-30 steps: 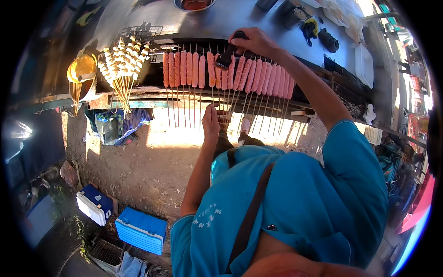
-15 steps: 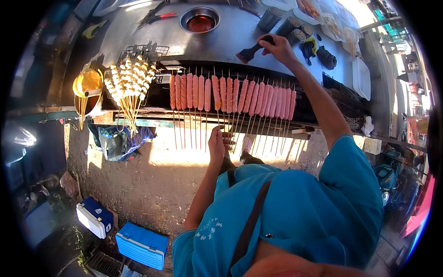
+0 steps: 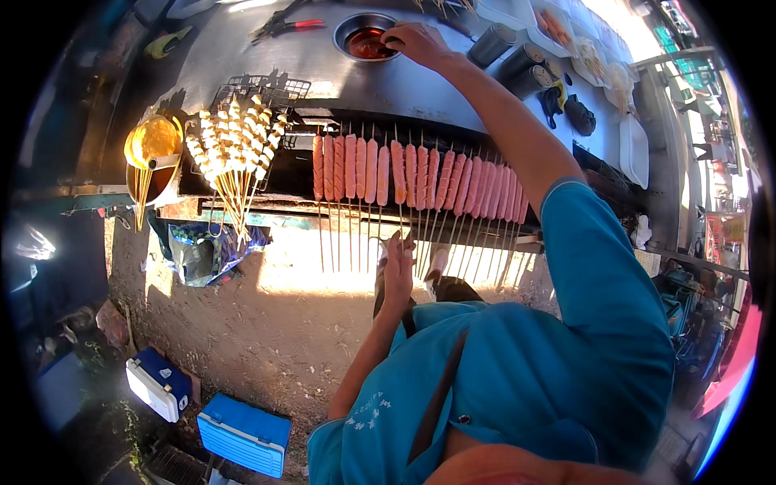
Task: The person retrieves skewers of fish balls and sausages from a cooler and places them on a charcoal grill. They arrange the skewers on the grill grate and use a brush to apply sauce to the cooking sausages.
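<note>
My right hand [image 3: 416, 42] is closed on a dark brush [image 3: 393, 40] over the right rim of a round metal bowl [image 3: 343, 28]. The brush reaches into the reddish sauce [image 3: 365, 46], and most of it is hidden by the hand. A long row of skewered sausages [image 3: 373, 171], some with scored sides, lies across the dark grill, sticks toward me. My left hand [image 3: 396, 267] is at those sticks, below the row's middle, fingers stretched out and apart. Whether it touches a stick I cannot tell.
Left of the sausages stands a bunch of pale chunks on skewers [image 3: 234, 145], beside a pot [image 3: 153, 145] with sticks in it. Dark canisters [image 3: 491, 44] and white trays line the table's back right. Red-handled tongs [image 3: 295, 26] lie left of the bowl. Two coolers [image 3: 245, 435] sit on the ground.
My right hand has swung left and away from me with the brush, from above the sausages to the bowl. My left hand's fingers have straightened at the sticks.
</note>
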The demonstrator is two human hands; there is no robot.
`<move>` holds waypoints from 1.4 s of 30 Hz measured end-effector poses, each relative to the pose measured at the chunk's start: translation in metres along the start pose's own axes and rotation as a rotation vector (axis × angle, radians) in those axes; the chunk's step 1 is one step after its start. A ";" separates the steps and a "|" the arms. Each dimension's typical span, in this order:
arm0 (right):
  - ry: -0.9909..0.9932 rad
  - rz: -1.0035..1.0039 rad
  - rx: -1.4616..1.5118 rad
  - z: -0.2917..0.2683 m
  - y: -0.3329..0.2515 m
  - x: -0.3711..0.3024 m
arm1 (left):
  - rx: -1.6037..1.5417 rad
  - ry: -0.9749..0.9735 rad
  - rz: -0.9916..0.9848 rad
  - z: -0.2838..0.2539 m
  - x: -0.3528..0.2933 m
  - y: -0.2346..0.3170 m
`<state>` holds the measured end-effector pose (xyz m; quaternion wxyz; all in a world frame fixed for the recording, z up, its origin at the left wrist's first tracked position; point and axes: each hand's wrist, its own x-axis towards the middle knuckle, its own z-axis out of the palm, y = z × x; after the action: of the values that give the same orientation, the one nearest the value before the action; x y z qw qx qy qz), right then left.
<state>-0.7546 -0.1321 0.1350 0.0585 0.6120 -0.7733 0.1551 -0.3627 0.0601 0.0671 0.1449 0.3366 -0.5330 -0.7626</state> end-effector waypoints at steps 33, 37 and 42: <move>-0.072 0.331 0.931 -0.085 0.019 -0.241 | 1.325 0.400 0.308 0.132 -0.026 0.008; -0.191 0.155 0.932 -0.110 0.017 -0.266 | 1.372 0.446 0.314 0.131 -0.026 0.003; -0.161 0.337 0.924 -0.115 0.045 -0.278 | 1.369 0.447 0.275 0.133 -0.021 0.006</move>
<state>-0.7418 0.1712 0.1579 -0.3047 0.4506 -0.7139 0.4410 -0.4367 0.1649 0.1069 0.1019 0.4296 -0.8851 -0.1470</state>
